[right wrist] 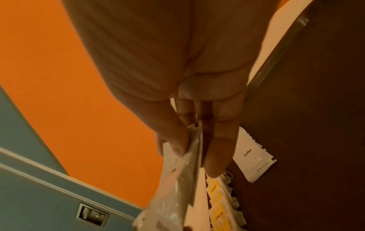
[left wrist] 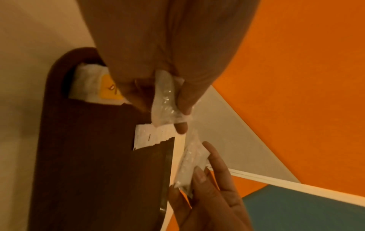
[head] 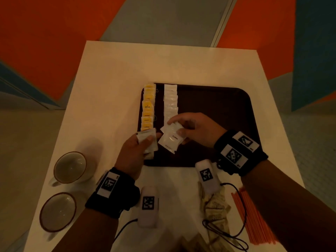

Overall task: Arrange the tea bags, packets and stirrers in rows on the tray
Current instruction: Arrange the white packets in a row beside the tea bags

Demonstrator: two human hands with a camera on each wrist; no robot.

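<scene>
A dark brown tray (head: 209, 99) lies in the middle of the white table. Along its left edge runs a row of yellow tea bags (head: 148, 106), and beside that a row of white packets (head: 171, 102). My left hand (head: 145, 140) grips a small stack of white packets (head: 149, 144) over the tray's near left corner. Just to its right, my right hand (head: 175, 127) pinches one white packet (right wrist: 192, 154) between thumb and fingers. A white packet marked Coffee (head: 170, 141) lies on the tray under that hand, at the near end of the white row.
Two empty cups (head: 70, 167) (head: 58, 211) stand at the table's left edge. Orange stirrers (head: 254, 217) lie at the near right, with a loose heap of beige sachets (head: 215, 206) beside them. The tray's right half is bare. Cables trail from my wrists.
</scene>
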